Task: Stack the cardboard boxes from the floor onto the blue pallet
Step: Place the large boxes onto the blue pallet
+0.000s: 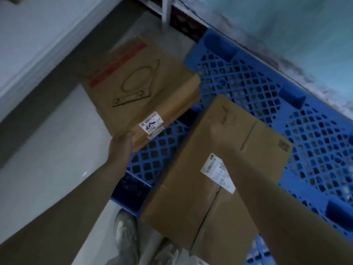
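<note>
left hand (pixel 122 144) clamps the printed cardboard box (pixel 137 81) by its white-labelled corner; right hand (pixel 221 123) hovers open over the plain box (pixel 200 188) on the blue pallet (pixel 286 111); label text unreadable.

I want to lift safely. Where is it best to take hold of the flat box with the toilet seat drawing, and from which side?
Probably by its two opposite long edges, one hand each. The toilet seat box is wide and thin, tilted over the blue pallet edge. The left hand already grips the near corner beside the white label; the right hand, over the plain box, could take the pallet-side edge.
</note>
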Motion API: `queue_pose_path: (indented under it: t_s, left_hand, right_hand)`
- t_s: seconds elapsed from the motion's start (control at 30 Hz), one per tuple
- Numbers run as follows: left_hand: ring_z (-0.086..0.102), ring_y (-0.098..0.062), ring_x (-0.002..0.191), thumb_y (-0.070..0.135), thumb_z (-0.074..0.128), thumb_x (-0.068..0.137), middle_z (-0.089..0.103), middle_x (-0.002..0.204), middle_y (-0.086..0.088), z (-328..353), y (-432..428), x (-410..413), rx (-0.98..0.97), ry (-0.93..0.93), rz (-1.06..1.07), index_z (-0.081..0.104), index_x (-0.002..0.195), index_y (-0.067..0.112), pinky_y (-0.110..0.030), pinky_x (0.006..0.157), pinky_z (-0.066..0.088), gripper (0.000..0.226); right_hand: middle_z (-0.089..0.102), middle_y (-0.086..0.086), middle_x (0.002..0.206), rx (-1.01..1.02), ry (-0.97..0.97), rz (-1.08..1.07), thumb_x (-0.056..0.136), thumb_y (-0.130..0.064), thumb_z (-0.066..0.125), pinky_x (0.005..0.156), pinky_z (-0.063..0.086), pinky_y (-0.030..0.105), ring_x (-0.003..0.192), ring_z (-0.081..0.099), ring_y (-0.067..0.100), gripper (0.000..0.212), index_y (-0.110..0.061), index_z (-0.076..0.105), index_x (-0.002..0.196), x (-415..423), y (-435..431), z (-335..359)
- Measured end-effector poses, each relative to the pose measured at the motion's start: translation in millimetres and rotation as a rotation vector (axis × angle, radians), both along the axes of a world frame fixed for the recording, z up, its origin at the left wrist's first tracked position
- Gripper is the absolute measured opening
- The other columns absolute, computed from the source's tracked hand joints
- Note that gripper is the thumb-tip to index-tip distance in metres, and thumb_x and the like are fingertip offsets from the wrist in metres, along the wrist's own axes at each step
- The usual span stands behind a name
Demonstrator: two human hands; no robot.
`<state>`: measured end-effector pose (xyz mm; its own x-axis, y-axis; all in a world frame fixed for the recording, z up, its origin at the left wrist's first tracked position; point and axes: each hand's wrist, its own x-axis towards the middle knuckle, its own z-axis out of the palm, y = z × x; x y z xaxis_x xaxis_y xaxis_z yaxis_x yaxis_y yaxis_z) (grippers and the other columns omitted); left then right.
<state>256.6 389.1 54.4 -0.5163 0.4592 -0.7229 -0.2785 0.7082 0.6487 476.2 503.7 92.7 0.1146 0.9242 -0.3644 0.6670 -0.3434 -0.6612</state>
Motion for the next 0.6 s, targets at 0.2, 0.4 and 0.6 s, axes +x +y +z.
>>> queue_pose_path:
  t_s: [0.2,0.4,0.6]
  left_hand:
    - [0.059,-0.030,0.093,0.027,0.039,0.095,0.061,0.119,-0.020,-24.5,7.9,-36.3,-0.043,0.020,0.037,0.063,0.114,0.008,-0.028,0.069,0.037,0.036]
    - [0.053,-0.032,0.110,0.027,0.047,0.093,0.052,0.126,-0.012,-64.2,33.3,-61.4,-0.062,0.106,0.046,0.049,0.131,0.010,-0.044,0.091,0.047,0.042]
    - [0.026,-0.028,0.143,0.050,0.069,0.080,0.019,0.158,-0.002,-119.5,36.3,-63.4,-0.016,0.429,-0.112,0.022,0.151,0.020,-0.055,0.115,0.027,0.090]
  right_hand:
    - [0.033,0.006,0.157,-0.018,0.061,0.022,0.096,-0.028,0.060,0.107,0.037,0.037,0.141,0.038,0.026,0.064,-0.017,0.032,0.152,-98.9,73.3,-24.9]
    - [0.033,0.008,0.155,0.026,-0.156,0.148,0.089,-0.038,0.061,0.108,0.038,0.051,0.137,0.040,0.030,0.070,-0.017,0.033,0.150,-143.9,139.7,-63.5]
    - [0.038,0.016,0.151,-0.144,-0.542,0.338,0.077,-0.059,0.069,0.106,0.040,0.051,0.136,0.038,0.039,0.096,-0.017,0.025,0.151,-150.1,181.5,-106.7]
